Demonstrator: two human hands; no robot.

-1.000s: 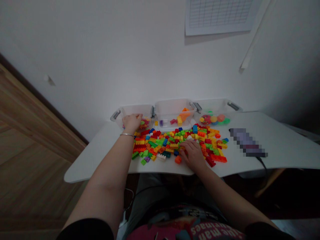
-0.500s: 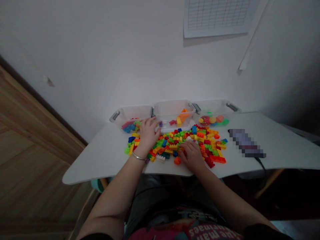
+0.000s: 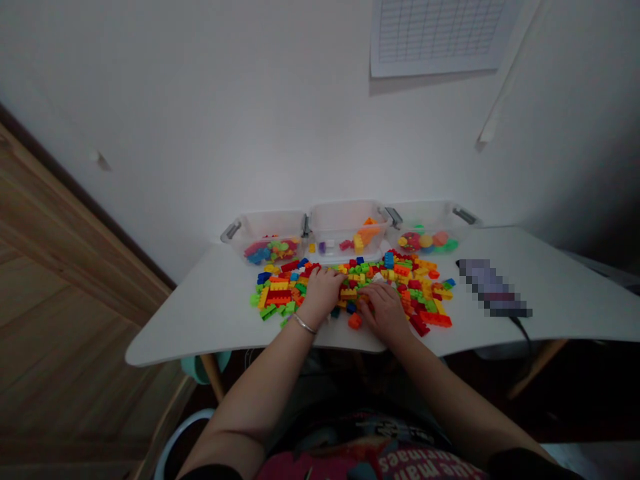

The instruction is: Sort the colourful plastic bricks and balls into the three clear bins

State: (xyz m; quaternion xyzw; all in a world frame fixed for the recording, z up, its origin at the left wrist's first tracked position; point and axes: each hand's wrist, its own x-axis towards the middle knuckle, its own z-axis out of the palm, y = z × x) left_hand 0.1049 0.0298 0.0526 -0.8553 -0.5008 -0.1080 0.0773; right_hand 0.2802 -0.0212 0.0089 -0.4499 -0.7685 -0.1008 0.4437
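Toy building bricks (image 3: 280, 294) of many colours lie in a loose heap on the white table. My left hand (image 3: 323, 293), with a silver bangle at the wrist, rests palm down over the middle of the heap. Its fingers are spread slightly and reach forward among the bricks; nothing shows in its grasp. Close by on the right, my right hand (image 3: 386, 312) has curled fingers, with thumb and forefinger about a small orange brick (image 3: 365, 301) that is partly hidden. An orange piece (image 3: 355, 321) lies just below that hand.
Along the wall stand three clear bins: the left bin (image 3: 273, 227) with mixed pieces, the middle bin (image 3: 345, 217) with a few, the right bin (image 3: 425, 217) with round pieces. A blurred phone (image 3: 493, 287) with a cable (image 3: 523, 330) lies on the table's (image 3: 185, 320) right side.
My left hand has moved from the front of the left and middle bins back down and right onto the heap. A yellow piece now shows in the middle bin. My right hand stays put.
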